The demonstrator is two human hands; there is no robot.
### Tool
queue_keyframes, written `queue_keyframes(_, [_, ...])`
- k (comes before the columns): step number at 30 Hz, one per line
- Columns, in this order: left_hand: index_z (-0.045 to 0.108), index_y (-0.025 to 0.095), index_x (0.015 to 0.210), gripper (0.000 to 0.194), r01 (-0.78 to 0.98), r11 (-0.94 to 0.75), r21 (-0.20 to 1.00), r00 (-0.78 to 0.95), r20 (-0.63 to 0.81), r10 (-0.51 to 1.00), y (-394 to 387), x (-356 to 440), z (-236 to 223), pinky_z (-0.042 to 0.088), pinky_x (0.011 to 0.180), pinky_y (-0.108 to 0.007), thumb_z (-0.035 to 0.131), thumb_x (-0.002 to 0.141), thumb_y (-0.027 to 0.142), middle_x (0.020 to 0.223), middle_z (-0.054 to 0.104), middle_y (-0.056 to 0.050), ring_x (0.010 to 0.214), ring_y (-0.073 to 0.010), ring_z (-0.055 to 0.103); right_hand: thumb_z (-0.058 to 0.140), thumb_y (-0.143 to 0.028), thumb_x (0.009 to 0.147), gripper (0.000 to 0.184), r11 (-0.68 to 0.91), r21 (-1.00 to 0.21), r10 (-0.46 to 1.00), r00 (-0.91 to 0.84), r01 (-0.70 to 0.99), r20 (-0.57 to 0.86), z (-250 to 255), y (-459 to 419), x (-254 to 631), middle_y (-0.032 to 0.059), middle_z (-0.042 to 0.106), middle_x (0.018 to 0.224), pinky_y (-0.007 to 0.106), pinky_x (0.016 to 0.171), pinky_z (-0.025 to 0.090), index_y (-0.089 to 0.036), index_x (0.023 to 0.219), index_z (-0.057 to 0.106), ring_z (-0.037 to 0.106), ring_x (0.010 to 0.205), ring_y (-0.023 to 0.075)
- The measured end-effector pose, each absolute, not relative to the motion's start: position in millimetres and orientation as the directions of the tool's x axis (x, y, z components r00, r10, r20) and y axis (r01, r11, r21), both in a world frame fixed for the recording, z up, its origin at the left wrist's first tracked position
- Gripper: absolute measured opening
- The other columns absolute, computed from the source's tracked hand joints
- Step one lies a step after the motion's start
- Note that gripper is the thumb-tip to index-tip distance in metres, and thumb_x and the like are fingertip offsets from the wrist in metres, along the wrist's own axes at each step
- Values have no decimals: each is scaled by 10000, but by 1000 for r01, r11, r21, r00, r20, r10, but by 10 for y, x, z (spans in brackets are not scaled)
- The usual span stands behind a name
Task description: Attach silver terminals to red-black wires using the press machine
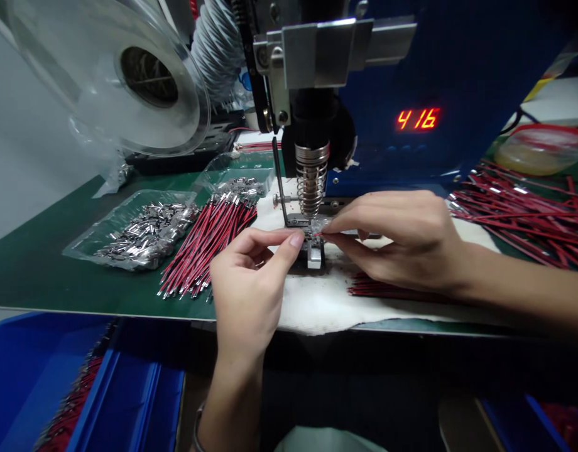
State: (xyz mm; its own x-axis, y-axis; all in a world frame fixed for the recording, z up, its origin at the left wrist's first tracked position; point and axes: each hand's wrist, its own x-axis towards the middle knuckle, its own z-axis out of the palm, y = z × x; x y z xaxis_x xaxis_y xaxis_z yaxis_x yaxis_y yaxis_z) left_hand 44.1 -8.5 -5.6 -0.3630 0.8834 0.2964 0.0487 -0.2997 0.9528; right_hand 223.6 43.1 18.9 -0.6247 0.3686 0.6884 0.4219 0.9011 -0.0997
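Note:
My left hand (251, 282) reaches in from below with thumb and forefinger pinched together at the left side of a small metal fixture (314, 256). Whatever lies between those fingertips is too small to make out. From the right, my right hand (402, 235) pinches the end of a thin red wire (319, 234) at the same fixture. Its other fingers are curled. Directly above both sets of fingertips stands a soldering head with a coil spring (311, 182), and a thin dark rod (278, 179) comes down beside it. Fingers partly hide the fixture's top.
Left of the hands lie a clear tray of small metal parts (147, 229) and a bundle of red and black wires (207, 245). More wires (529, 216) are heaped at right. Behind stands a blue machine with a lit display (418, 119). Blue bins (124, 395) sit below the table edge.

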Motion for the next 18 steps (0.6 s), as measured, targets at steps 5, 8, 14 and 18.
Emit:
queue_keyframes(5, [704,180,743,90,-12,-341,940,-346,316,883,-70,436,-72,514,720,-258,782,755,225,805,730,-23,773,-155,679,587,-131,886,113,910,-89,344,-617,405,708,182,446,2229,44,741,829,302,630,490,-184,904,685,675,733,178])
queue_keyframes(8, [697,181,732,91,-49,-354,934,-343,317,884,-61,432,-80,523,737,-267,779,757,210,802,729,-20,776,-157,683,608,-115,873,102,921,-84,319,-615,380,721,169,456,2228,58,739,808,291,598,487,-141,900,703,674,704,170])
queue_keyframes(14, [693,182,722,107,-34,-343,939,-351,310,884,-61,421,-93,517,737,-247,786,756,220,772,715,-8,754,-137,670,625,-115,872,102,923,-97,323,-616,372,718,157,452,2227,67,745,832,277,607,496,-119,921,714,682,717,162])
queue_keyframes(18, [715,191,752,118,32,-295,955,-357,287,889,-66,413,-75,484,662,-206,785,763,285,705,674,12,639,-89,601,624,-122,879,111,925,-100,323,-617,368,718,152,448,2238,70,744,849,272,622,502,-120,946,712,682,731,160])
